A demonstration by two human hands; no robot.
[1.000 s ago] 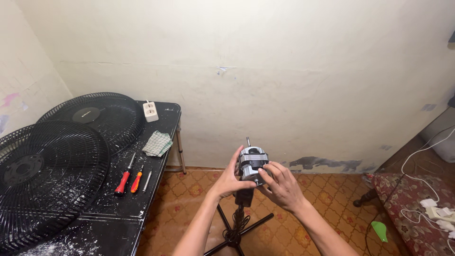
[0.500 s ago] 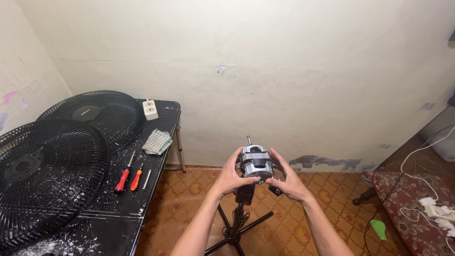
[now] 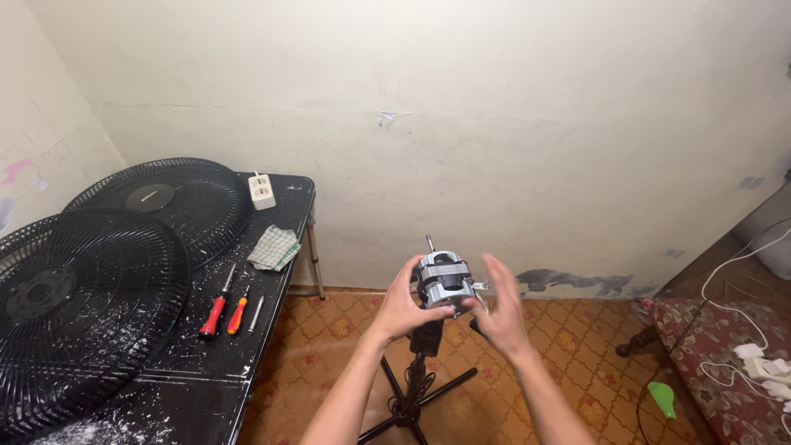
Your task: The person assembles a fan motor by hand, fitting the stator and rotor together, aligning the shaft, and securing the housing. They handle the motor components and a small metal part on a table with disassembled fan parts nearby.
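Observation:
A bare grey fan motor (image 3: pixel 445 282) with a short shaft pointing up sits on top of a black stand (image 3: pixel 417 387) with splayed legs on the tiled floor. My left hand (image 3: pixel 401 309) grips the motor's left side from below. My right hand (image 3: pixel 498 309) is at the motor's right side, fingers spread, fingertips touching its lower right edge.
A black table (image 3: pixel 272 330) at left carries two black fan grilles (image 3: pixel 91 288), a red screwdriver (image 3: pixel 216 306), an orange screwdriver (image 3: pixel 238 311), a checked cloth (image 3: pixel 275 247) and a white power strip (image 3: pixel 262 192). At right lie a patterned mat (image 3: pixel 717 363), white cables and a green object (image 3: pixel 662 399).
My right hand has come off the top of the motor and moved to its right side with fingers spread. My left hand stays on the motor.

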